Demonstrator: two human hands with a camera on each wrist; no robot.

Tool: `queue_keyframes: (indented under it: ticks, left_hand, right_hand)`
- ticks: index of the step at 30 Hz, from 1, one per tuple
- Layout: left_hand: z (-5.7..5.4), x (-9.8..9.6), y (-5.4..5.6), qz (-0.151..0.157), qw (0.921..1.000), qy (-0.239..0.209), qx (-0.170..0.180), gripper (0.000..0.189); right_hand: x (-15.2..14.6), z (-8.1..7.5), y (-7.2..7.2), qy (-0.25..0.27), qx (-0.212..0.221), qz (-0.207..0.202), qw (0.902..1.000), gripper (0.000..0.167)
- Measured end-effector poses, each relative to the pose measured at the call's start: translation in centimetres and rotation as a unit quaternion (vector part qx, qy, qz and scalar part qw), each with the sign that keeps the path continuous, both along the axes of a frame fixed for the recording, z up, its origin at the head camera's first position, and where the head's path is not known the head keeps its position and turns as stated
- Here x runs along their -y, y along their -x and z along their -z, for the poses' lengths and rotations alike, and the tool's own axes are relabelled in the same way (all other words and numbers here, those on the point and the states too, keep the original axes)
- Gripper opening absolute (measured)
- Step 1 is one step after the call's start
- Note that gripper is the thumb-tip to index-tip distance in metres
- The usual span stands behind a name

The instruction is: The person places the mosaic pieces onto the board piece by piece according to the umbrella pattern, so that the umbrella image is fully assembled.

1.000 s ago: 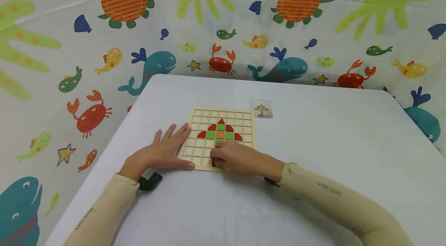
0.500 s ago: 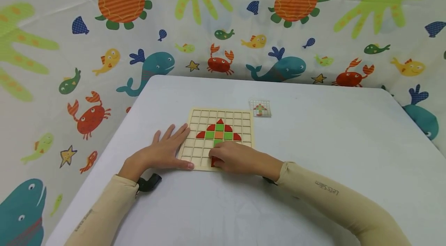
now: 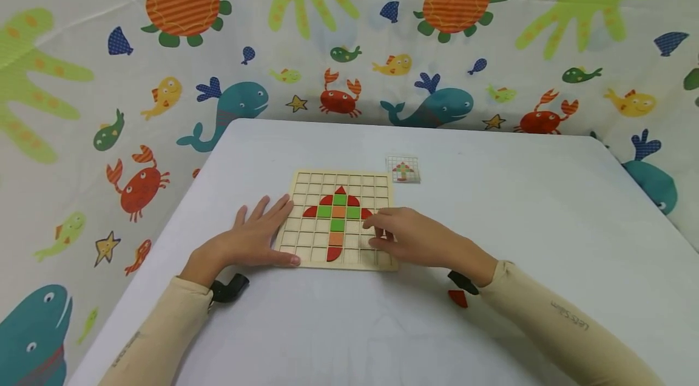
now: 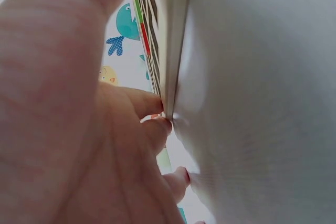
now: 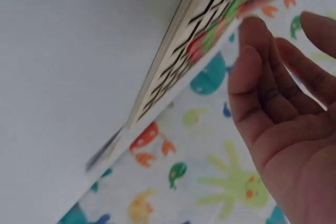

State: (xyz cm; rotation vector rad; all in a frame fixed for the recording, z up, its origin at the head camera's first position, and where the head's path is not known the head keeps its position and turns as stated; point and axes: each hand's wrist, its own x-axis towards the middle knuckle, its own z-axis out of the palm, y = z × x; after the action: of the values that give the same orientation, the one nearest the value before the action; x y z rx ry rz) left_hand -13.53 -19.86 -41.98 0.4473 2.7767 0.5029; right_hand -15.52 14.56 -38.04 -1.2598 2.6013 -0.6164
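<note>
A wooden grid board [image 3: 306, 240] lies on the table, with red, green and orange tiles set in an arrow-like figure. My left hand [image 3: 248, 240] rests with spread, straight fingers along its left edge, thumb at the near corner; the left wrist view shows fingertips against the board's edge [image 4: 177, 40]. My right hand [image 3: 417, 235] hovers over the board's right side, fingers loosely bent. In the right wrist view nothing shows between the fingers of that hand [image 5: 283, 114]. A red rounded tile [image 3: 334, 253] lies in the lowest filled cell, below an orange square tile [image 3: 335, 239].
A small card [image 3: 403, 169] printed with a similar figure lies behind the board's right corner. One loose red tile [image 3: 457, 298] sits on the white table [image 3: 519, 204] beneath my right wrist. A cloth with sea animals [image 3: 306, 10] hangs behind.
My right hand has let go of the red rounded tile and moved right, uncovering the lower tiles. The loose red tile by the wrist has come into sight. My left hand stays at the board.
</note>
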Motion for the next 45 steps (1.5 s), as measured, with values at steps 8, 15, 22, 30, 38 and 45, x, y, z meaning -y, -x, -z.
queue_keyframes:
  ticks: [8,15,22,30,38,45]
  left_hand:
    - [0.3,0.5,-0.3,-0.005,1.0,0.003,-0.006,0.129]
    - [0.4,0.8,-0.6,-0.012,0.9998,0.002,-0.013,0.128]
    - [0.5,0.8,-0.8,-0.011,0.9998,0.0,-0.014,0.127]
    - [0.1,0.7,-0.9,-0.008,0.9998,-0.006,-0.019,0.127]
    - [-0.1,0.5,-0.7,-0.003,0.9999,-0.005,-0.016,0.127]
    - [0.6,0.1,-0.3,-0.001,0.9999,-0.005,-0.009,0.127]
  right_hand:
    - [-6.6,-0.3,-1.5,-0.054,0.051,0.037,0.9965,0.025]
    - [-9.8,-0.5,-3.4,-0.086,0.136,0.038,0.9863,0.024]
    - [-10.8,0.6,-4.3,-0.105,0.172,0.057,0.9777,0.035]
    - [-10.6,1.2,-4.0,-0.083,0.109,0.018,0.9905,0.031]
    - [-10.4,1.6,-3.7,-0.069,0.078,0.014,0.9944,0.032]
    - [-9.6,2.1,-3.2,-0.035,0.047,0.0,0.9983,0.034]
